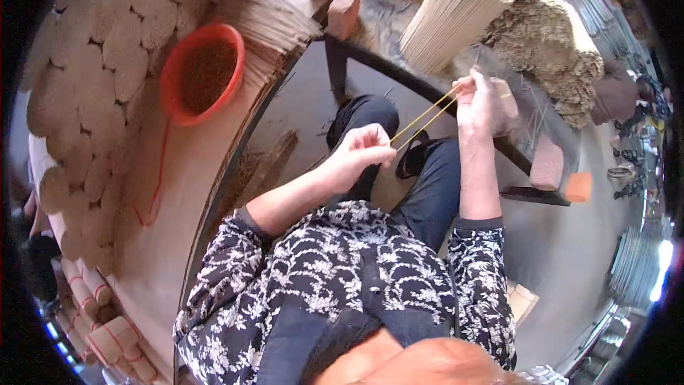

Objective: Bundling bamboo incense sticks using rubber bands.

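Note:
A thin yellow rubber band (425, 115) is stretched in two strands between my hands, above my knees. My left hand (362, 148) is closed in a pinch on its lower left end. The upper right end is in the closed fingers of my right hand (476, 100), which is raised higher and further away. Just beyond my right hand, a large bundle of thin pale sticks (459, 14) lies on the low bench. A blurred pale block (504, 100) shows right beside that hand.
Brownish, rough-ended stick bundles (534, 39) are heaped at far right. Bricks (344, 11) and a reddish block (547, 162) edge the bench. On the left table, a red bowl (239, 50) holds brown bits near a red string (158, 189) and stacked round bundles (125, 64).

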Tool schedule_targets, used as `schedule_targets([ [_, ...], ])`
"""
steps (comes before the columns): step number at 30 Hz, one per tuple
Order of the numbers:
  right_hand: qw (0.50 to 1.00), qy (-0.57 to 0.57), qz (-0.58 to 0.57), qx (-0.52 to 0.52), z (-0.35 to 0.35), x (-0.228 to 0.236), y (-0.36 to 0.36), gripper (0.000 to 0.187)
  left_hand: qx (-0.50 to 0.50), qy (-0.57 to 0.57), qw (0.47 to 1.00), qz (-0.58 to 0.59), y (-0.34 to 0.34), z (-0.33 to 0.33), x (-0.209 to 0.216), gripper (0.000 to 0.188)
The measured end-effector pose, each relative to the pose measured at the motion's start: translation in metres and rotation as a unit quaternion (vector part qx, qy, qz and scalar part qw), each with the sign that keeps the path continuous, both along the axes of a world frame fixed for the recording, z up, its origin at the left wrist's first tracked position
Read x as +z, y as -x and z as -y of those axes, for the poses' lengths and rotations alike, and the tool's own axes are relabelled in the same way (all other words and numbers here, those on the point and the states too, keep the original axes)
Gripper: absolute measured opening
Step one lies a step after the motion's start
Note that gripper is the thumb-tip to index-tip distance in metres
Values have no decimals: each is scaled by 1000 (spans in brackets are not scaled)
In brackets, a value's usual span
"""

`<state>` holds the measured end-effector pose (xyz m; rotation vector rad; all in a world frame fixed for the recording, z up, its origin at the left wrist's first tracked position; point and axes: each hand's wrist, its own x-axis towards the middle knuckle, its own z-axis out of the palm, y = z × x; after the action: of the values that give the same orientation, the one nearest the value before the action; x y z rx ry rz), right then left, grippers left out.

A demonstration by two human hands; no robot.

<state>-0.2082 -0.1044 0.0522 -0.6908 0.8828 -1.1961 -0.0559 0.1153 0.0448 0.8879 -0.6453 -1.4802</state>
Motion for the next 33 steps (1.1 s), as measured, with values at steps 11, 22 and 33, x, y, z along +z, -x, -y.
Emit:
schedule_targets([
  [11, 916, 293, -267, 65, -32, 55, -2, 23, 271, 157, 949, -27, -99, 133, 37, 19],
  [22, 906, 315, -283, 6, 64, 137, 15, 55, 138, 103, 982, 81, -108, 222, 128, 36],
  [33, 943, 200, -211, 162, 97, 144, 10, 74, -12, 96, 987, 128, -118, 247, 144, 52],
])
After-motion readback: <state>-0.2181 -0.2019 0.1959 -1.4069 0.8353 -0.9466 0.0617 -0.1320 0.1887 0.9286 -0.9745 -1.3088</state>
